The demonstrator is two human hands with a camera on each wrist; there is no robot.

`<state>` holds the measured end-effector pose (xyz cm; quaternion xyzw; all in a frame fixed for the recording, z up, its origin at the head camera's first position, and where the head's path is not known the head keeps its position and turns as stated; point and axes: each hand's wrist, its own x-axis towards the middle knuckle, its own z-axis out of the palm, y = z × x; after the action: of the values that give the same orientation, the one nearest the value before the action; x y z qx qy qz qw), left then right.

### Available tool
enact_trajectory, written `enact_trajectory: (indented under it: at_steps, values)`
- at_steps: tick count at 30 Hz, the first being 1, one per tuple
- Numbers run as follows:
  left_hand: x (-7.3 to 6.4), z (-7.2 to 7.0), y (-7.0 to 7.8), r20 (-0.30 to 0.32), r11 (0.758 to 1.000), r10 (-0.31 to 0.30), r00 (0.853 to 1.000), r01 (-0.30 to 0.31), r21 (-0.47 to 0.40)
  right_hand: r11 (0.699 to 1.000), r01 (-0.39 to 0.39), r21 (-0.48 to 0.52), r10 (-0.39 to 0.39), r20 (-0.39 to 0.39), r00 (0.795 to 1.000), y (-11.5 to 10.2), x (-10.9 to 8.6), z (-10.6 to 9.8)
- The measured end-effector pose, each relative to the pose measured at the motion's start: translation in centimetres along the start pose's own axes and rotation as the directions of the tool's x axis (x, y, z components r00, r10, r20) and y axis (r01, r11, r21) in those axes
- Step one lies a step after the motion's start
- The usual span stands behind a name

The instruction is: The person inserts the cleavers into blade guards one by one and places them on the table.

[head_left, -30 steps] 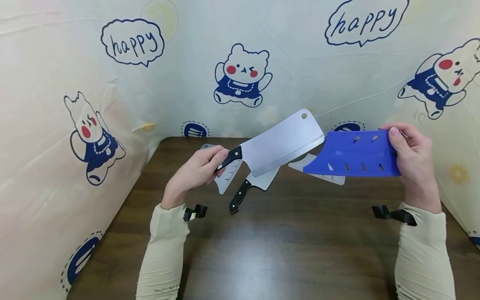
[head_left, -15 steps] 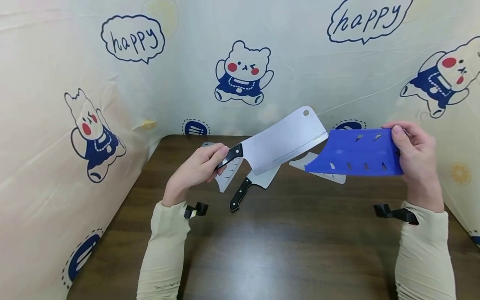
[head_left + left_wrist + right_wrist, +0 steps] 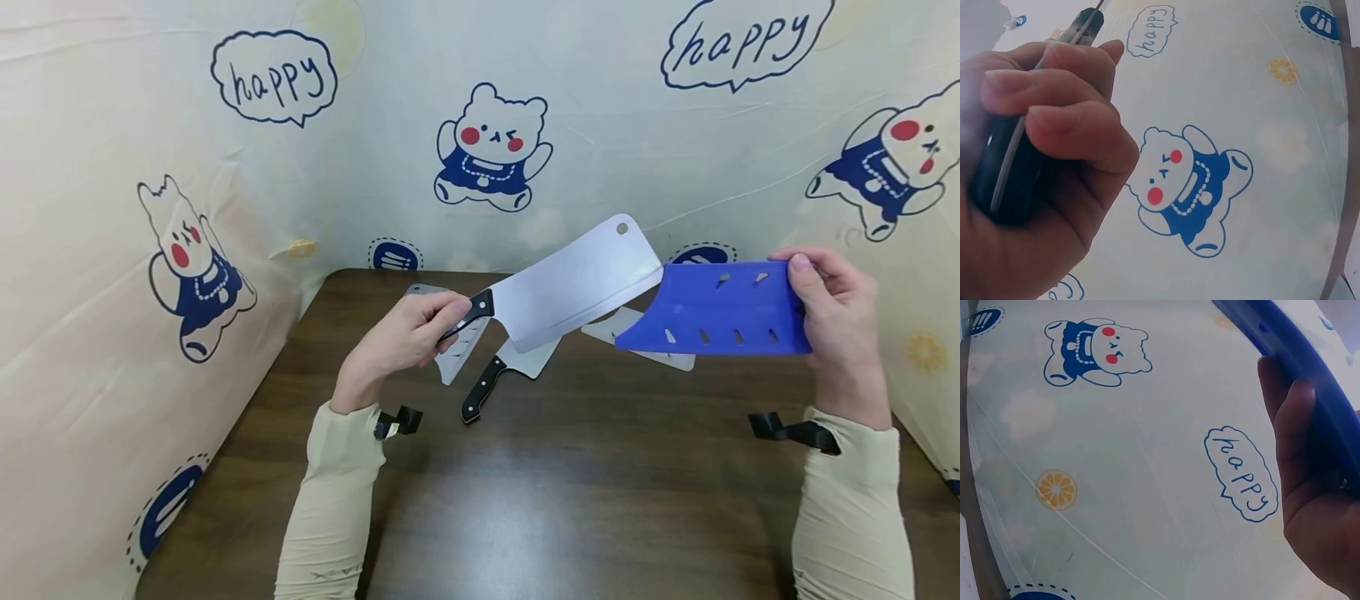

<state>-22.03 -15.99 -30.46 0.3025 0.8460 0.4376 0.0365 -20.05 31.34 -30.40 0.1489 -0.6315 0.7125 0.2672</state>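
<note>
Gripping the cleaver by its handle in your left hand, presumably to stay clear of the blade, you pinch the blue sheath at its right end in your right hand, both raised above the table.

Lettering on record: "happy", twice in the head view

Item 1: "happy", blue script, left speech bubble on the printed backdrop. Item 2: "happy", matching script, right speech bubble. I also read the word once in each wrist view. Item 3: small dark lettering on the left sleeve, too faint for me to decipher.
</note>
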Motion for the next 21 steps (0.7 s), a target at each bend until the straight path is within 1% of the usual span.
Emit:
enact_trajectory:
  at_steps: [2,6,8,10,13,15,19,21]
  values:
    - [-0.1,-0.1,0.1,0.001,1.000,-0.008,1.000,0.008,0.000,0.999,0.011,0.034,-0.011,-0.011,1.000,-0.1,0.0,0.0]
    - [-0.4,-0.3,0.2,0.024,1.000,-0.024,0.999,0.024,0.004,0.994,0.027,0.107,-0.025,-0.026,0.999,-0.3,0.1,0.1]
    - [-0.6,-0.4,0.3,0.056,0.999,-0.040,0.998,0.040,0.003,0.990,0.022,0.138,-0.018,-0.033,0.999,-0.5,0.0,0.0]
    - [-0.8,-0.5,0.4,0.094,0.998,-0.055,0.994,0.055,0.006,0.989,0.021,0.147,-0.015,-0.040,0.999,-0.6,-0.1,-0.1]
    - [-1.1,-0.8,0.6,0.158,0.997,-0.078,0.984,0.080,-0.007,0.988,0.020,0.151,-0.018,-0.015,1.000,-0.8,-0.3,-0.2]
    - [-1.3,-0.9,0.8,0.185,0.996,-0.083,0.979,0.087,-0.013,0.988,0.023,0.152,-0.026,0.020,0.999,-0.8,-0.4,-0.2]
    - [-1.6,-1.2,1.1,0.201,0.995,-0.094,0.975,0.099,-0.014,0.986,0.023,0.164,-0.035,0.066,0.997,-1.0,-0.5,0.0]
    - [-1.8,-1.2,1.2,0.198,0.996,-0.088,0.976,0.090,-0.003,0.987,0.032,0.160,-0.045,0.082,0.996,-1.0,-0.5,0.2]
